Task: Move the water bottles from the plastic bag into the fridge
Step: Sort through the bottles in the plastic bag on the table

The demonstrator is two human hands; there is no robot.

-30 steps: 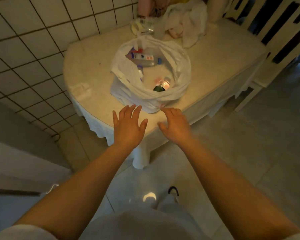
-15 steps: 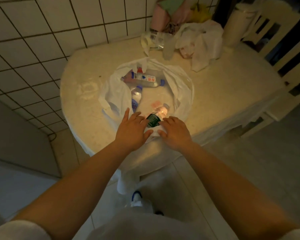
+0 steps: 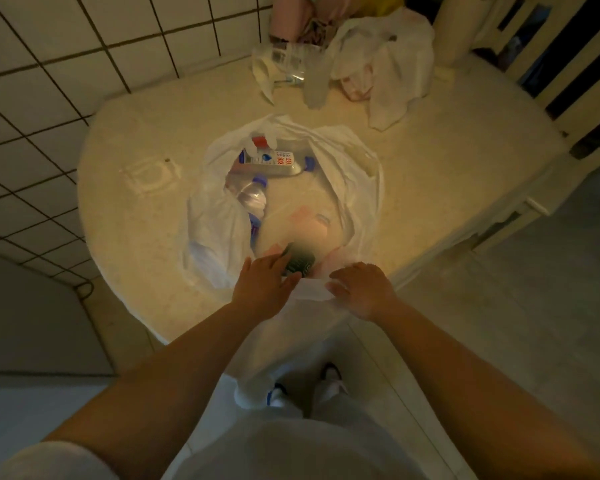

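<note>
Head view shows a pale round-cornered table (image 3: 447, 188) against a tiled wall (image 3: 66, 64), with a chair (image 3: 568, 64) at its far right corner. A plastic bag (image 3: 354, 174) near the front edge holds water bottles (image 3: 253, 199). The left hand (image 3: 264, 289) reaches in with fingers straight, while the right hand (image 3: 364, 289) pinches the bag's near rim.

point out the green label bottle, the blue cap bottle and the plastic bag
green label bottle (image 3: 300, 263), head view, on its dark label
blue cap bottle (image 3: 252, 199), head view, on its clear shoulder
plastic bag (image 3: 215, 233), head view, on its left wall
</note>
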